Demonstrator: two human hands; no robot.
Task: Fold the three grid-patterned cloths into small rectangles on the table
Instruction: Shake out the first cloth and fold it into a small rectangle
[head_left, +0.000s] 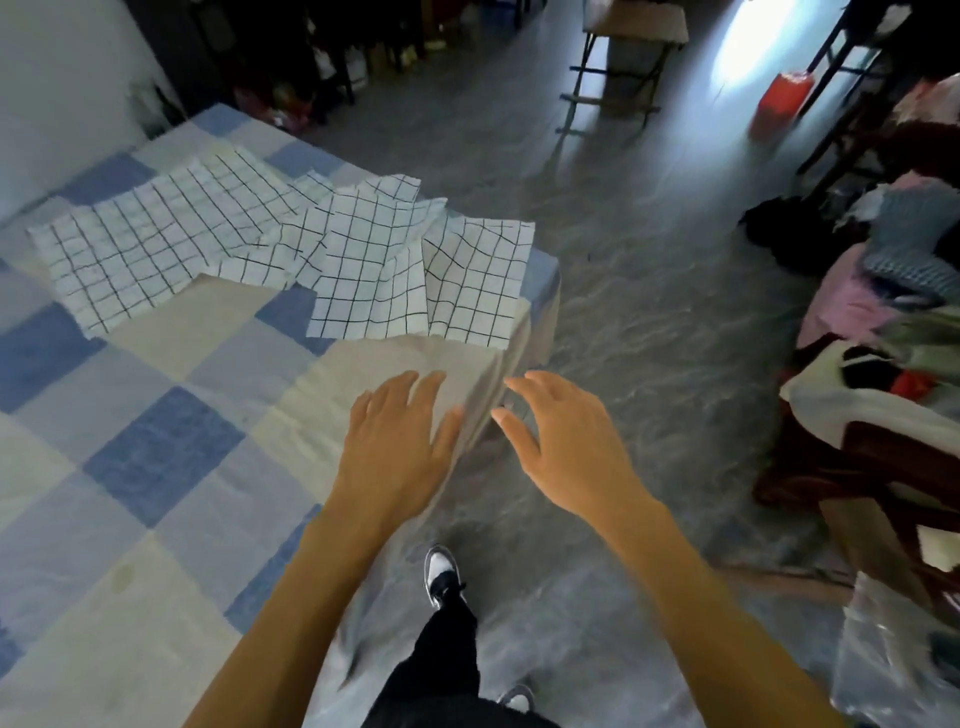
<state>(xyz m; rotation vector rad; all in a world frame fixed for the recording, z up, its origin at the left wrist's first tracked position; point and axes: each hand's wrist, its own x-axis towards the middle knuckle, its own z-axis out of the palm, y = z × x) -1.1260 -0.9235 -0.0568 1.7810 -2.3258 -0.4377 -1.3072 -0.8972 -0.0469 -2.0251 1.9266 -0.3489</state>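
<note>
Okay, stage: none of the three cloths looked folded; all lay open and rumpled, so the task seemed to be at its start.
cloths: in an overlapping row across the upper middle of the frame, on the table (156, 467).
left cloth (140, 249): widest and flattest, reaching toward the upper left.
middle cloth (363, 270): creased, lying over the edges of both neighbours.
right cloth (478, 280): at the table's right corner, its lower edge at the rim or just over it.
left hand (400, 441): fingers spread and straight, holding nothing, over a cream patch of the checked cover (218, 374) near the table edge; contact with the cover could not be told.
right hand (563, 452): fingers spread and slightly curved, empty, off the table edge and over the floor.
key relation: the cloths lay above both hands in the frame, ahead of them and apart. The row's long axis ran left to right. The left hand sat below the middle cloth's lower edge, the right hand below the right cloth's lower right corner, so those two were nearest.
next move, judged: reach up-frame and take the near edge of one cloth.
risk, judged: the overlap could drag a neighbour along.
rest: a shoe (441, 574) at lower centre, a pile of clothes (883, 291) at right.
</note>
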